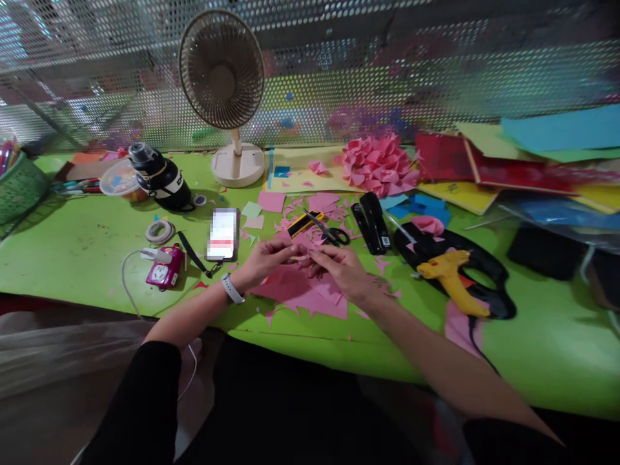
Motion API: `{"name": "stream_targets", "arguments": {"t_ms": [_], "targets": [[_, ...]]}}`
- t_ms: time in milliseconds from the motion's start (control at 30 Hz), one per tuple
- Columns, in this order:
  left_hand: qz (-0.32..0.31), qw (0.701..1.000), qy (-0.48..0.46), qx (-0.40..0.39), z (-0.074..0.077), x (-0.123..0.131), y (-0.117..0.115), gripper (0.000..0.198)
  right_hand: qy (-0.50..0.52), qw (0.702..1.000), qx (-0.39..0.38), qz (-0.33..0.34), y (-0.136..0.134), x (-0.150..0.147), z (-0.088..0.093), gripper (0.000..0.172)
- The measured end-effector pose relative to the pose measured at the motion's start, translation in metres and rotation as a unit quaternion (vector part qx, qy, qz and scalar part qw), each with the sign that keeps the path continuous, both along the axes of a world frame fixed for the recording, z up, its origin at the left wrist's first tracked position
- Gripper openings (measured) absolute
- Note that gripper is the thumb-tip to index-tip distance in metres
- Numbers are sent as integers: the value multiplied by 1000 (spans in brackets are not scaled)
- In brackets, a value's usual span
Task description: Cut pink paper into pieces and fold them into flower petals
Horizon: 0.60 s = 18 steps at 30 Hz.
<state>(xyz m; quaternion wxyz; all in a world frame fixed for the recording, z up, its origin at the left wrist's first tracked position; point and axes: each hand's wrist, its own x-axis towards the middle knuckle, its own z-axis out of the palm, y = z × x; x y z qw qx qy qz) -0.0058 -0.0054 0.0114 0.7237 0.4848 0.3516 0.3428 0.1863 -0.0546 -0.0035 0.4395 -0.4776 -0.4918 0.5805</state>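
Note:
My left hand (271, 259), with a white band on its wrist, and my right hand (336, 266) meet over the middle of the green table. Both are closed in a pinch, fingertips together, on a small piece of pink paper (305, 252) that the fingers mostly cover. Beneath them lie larger pink paper sheets (300, 294) and many cut scraps. Just beyond the fingertips are black scissors (336, 236) and a yellow-and-black cutter knife (305, 223). A black stapler (371, 223) lies beyond my right hand.
A yellow glue gun (453, 278) rests on a black holder at right. Behind are a pink paper-petal cluster (378, 165) and a fan (237, 165). Leftward are a phone (223, 234), a dark bottle (162, 181), a tape roll (159, 231) and a corded purple socket block (165, 268).

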Motion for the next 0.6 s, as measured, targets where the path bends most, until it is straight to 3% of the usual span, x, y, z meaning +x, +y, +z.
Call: {"name": "stream_targets", "arguments": {"t_ms": [100, 200, 267, 367, 467, 600], "targets": [[14, 999, -20, -23, -1, 1, 1, 35, -43, 998, 14, 36, -4, 0, 1, 30], [17, 997, -46, -58, 0, -3, 5, 35, -135, 984, 110, 19, -5, 4, 4, 24], [9, 995, -46, -93, 1, -5, 6, 37, -205, 953, 223, -29, -4, 9, 7, 18], [-18, 990, -17, -138, 1, -5, 5, 34, -264, 900, 344, -48, -1, 14, 9, 27], [-40, 989, -2, -144, 1, -4, 2, 36, -283, 879, 384, -12, 1, 16, 8, 23], [-46, 991, -4, -128, 0, -4, 2, 42, -272, 873, 404, 16, 2, 17, 8, 20]]}}
